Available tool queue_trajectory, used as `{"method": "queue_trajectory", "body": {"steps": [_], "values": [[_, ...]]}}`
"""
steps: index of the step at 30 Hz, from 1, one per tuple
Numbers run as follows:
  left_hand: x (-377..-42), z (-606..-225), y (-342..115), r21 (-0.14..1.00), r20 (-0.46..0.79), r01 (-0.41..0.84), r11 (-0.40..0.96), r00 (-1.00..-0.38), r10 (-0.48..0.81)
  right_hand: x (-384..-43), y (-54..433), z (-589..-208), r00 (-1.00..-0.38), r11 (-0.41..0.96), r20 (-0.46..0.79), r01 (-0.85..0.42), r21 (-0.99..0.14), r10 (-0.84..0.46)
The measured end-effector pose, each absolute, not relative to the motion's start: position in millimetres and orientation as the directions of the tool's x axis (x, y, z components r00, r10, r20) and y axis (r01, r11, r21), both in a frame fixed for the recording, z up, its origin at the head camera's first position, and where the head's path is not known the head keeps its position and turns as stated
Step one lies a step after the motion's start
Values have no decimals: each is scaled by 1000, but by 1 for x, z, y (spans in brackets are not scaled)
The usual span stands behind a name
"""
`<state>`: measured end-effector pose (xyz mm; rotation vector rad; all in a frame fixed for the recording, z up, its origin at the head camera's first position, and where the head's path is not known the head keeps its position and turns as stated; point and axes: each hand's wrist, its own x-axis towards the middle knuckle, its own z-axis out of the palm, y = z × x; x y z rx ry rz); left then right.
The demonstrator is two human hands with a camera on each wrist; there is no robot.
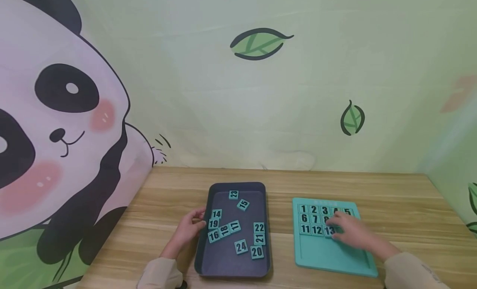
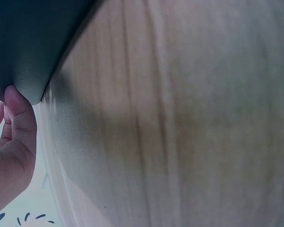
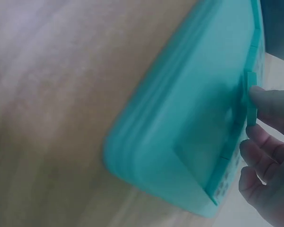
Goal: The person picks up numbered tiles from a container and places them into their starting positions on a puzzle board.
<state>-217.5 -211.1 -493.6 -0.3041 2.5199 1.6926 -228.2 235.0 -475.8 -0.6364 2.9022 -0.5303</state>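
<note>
My right hand (image 1: 350, 229) is over the turquoise number board (image 1: 331, 254) on the right. Its thumb and fingers pinch the number 13 tile (image 1: 329, 231), which appears as a thin turquoise slab (image 3: 252, 98) on edge in the right wrist view. That tile lies at the end of the third row, beside the 12 tile (image 1: 316, 229); the hand covers parts of the rows above. At the left side of the dark tray (image 1: 231, 270), my left hand (image 1: 188, 227) rests its loosely bent fingers against the outer wall. In the left wrist view a fingertip touches the wall (image 2: 33, 56).
Several loose number tiles lie in the tray, among them the 15 tile (image 1: 243, 204), the 24 tile (image 1: 241, 246) and the 22 tile (image 1: 258, 227). Both tray and board stand on a wooden table (image 1: 283, 181). Behind it rises a printed wall (image 1: 208, 115) with a panda and leaves.
</note>
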Motion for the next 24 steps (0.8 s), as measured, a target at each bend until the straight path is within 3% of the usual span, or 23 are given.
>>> {"method": "queue_trajectory", "body": {"steps": [13, 24], "values": [[-217, -493, -212, 906, -189, -217, 363, -976, -112, -233, 228, -484, -935, 886, -79, -298, -354, -346], [-217, -494, -212, 916, -169, -197, 349, -979, -110, -234, 196, -457, -884, 806, 88, -456, -378, -459]]}}
